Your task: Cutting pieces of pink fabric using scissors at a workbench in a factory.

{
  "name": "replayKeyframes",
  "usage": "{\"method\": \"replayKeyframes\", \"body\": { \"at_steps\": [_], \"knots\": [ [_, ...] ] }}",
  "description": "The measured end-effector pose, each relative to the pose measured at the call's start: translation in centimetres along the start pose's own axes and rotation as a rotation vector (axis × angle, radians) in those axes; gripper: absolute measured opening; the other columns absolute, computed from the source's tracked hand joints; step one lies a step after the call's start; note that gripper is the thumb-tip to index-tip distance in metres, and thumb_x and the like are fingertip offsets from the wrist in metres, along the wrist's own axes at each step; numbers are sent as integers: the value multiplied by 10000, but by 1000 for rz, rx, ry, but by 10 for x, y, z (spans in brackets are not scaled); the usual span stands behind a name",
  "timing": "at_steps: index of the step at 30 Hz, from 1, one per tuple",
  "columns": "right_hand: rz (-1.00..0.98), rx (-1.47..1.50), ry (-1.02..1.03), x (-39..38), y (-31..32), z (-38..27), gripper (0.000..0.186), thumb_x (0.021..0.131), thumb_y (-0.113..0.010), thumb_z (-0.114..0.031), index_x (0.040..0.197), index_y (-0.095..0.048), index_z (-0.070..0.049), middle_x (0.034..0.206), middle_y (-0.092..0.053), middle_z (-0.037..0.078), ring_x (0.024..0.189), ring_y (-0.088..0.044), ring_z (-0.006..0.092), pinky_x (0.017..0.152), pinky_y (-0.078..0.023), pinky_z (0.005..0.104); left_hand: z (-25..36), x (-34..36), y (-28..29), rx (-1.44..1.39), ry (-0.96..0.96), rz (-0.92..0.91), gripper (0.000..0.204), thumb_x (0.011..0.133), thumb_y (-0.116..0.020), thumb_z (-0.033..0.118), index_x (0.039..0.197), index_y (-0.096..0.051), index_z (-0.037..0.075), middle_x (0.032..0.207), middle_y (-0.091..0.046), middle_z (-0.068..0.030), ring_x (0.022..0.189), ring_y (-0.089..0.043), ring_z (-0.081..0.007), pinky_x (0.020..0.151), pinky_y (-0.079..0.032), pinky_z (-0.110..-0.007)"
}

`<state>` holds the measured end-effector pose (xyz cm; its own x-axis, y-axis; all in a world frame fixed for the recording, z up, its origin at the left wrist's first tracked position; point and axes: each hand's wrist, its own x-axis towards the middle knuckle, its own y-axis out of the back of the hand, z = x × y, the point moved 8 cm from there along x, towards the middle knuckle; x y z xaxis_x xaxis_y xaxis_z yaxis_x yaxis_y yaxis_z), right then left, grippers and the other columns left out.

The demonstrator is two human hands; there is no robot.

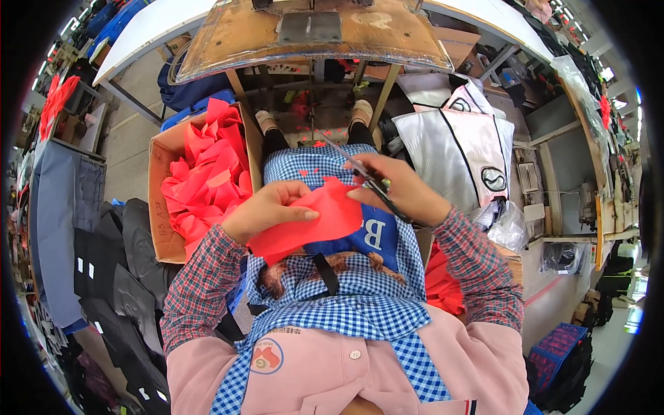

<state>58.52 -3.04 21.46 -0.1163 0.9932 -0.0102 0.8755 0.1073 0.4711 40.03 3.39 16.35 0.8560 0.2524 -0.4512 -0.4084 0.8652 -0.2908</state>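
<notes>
A piece of red cloth (311, 220) is stretched between my two hands above my lap. My left hand (270, 207) pinches its left side between thumb and fingers. In my right hand (408, 190) is a pair of scissors (375, 183), its blades pointing away from me and to the left. The thumb of that hand also lies at the cloth's right edge. Small red scraps (308, 173) rest on my blue checked apron (290, 169). How far apart the scissor blades are cannot be made out.
At my left stands a cardboard box (158, 214) heaped with red cloth pieces (214, 173). More red cloth (443, 285) lies at my right. Beyond it are silver-white panels (449, 152) with black trim. A worn wooden tabletop (380, 38) spans the front. Dark cloth (131, 270) is piled far left.
</notes>
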Motion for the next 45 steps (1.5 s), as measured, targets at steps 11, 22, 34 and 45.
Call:
{"method": "replayKeyframes", "body": {
  "at_steps": [11, 22, 34, 45],
  "knots": [
    [-174, -535, 280, -11, 39, -19, 514, 842, -779, -382, 1190, -609, -45, 973, -619, 112, 921, -629, 322, 782, -506, 412, 21, -4, 10, 212, -137, 41, 244, 878, -790, 159, 1007, -637, 19, 905, -649, 38, 820, -595, -23, 735, -496, -194],
    [-351, -432, 188, -4, 24, -20, 528, 853, -766, -416, 1201, -634, -42, 992, -640, 128, 894, -655, 302, 761, -522, 407, 25, -4, 5, 301, -170, 69, 267, 878, -790, 149, 1046, -637, 8, 926, -651, 37, 865, -598, -34, 768, -497, -204],
    [-472, -450, 92, -6, 18, -12, 502, 915, -693, -449, 1168, -632, -19, 935, -651, 182, 830, -650, 349, 728, -522, 419, 26, -2, 4, 391, -240, 89, 260, 884, -784, 163, 1041, -654, 1, 934, -644, 29, 867, -587, -46, 782, -495, -220],
    [-493, -380, 118, -5, 22, -16, 428, 963, -632, -450, 1012, -623, -25, 742, -619, 205, 720, -624, 408, 623, -466, 452, 31, -1, 3, 439, -239, 113, 226, 888, -774, 152, 1008, -662, -3, 893, -624, 26, 849, -581, -59, 771, -492, -231]
  ]
}}
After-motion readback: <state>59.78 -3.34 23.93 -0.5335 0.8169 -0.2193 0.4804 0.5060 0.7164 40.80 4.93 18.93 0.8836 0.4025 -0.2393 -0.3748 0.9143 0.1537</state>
